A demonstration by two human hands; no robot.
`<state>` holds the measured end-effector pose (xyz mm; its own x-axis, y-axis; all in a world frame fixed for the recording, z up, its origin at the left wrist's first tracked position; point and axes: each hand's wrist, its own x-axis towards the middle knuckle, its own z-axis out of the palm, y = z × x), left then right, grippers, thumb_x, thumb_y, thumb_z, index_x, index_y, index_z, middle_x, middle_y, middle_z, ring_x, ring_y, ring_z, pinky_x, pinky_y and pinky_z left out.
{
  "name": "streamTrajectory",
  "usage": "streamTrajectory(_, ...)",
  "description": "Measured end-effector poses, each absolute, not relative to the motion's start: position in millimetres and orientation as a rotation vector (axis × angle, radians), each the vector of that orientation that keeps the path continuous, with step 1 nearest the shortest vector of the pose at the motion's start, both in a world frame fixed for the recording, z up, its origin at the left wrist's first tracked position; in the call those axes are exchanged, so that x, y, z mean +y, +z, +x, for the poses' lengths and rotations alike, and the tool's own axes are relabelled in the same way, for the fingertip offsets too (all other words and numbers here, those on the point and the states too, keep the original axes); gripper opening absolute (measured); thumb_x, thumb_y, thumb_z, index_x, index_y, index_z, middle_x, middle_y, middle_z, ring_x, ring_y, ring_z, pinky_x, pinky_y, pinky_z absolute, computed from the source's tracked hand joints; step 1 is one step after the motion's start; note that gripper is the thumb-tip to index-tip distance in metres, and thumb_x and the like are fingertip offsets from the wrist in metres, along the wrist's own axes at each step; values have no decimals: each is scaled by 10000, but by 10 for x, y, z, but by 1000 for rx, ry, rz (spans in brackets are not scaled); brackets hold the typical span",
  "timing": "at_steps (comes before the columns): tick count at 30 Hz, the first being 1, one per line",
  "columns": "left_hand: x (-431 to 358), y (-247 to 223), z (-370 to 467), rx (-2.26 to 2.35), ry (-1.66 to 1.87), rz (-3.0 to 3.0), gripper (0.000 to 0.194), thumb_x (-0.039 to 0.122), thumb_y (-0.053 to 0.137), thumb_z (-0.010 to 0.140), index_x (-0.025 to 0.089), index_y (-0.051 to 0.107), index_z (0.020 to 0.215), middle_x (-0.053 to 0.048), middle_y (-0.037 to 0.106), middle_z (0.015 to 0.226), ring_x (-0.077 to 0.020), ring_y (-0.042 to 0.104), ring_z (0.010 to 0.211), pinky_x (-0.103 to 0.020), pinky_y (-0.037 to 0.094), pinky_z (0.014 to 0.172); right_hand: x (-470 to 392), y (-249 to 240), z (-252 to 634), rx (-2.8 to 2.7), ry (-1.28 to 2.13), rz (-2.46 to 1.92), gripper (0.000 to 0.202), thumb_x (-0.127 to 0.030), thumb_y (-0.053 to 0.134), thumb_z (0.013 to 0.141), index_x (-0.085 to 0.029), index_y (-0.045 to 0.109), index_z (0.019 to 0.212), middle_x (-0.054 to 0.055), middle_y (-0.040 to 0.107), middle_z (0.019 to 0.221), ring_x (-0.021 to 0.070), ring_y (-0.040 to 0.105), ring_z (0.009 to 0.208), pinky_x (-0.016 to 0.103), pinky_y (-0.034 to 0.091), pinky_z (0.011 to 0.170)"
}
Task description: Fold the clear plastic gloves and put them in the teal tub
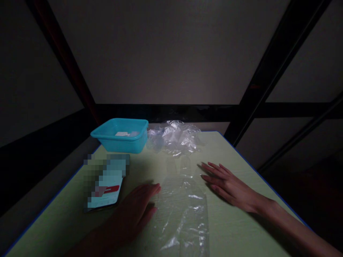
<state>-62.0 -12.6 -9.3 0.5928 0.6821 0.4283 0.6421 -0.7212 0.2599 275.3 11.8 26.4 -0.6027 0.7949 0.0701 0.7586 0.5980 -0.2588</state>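
A clear plastic bag [184,210] with two handle loops lies flat on the pale green table [230,228], its loops pointing away from me. At its left edge is my left hand [136,207], fingers stretched out and thumb apart, fingertips at or very near the film. To the right of the bag, my right hand [225,184] is held palm down with its fingers spread, and nothing is in it. Beyond the loops sits a crumpled heap of clear plastic bags [175,137].
At the back left stands a turquoise plastic basin [124,144] with a small white item [122,134] inside. A phone with a lit screen [111,185], partly pixelated, lies left of my left hand. The table has a blue edge [248,162]; a wall [166,53] rises behind it.
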Motion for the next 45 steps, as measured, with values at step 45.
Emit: streamTrajectory(45,770,75,-217,833,277,2863,437,172,314,896,81,380,1318,-133,376,1407,-200,296,1316,-378,253,1081,-471,544,2235,-3029,708,-604,466,-203,323,931,-101,286,1384,92,299,1420,211,244,1320,431,123,1108)
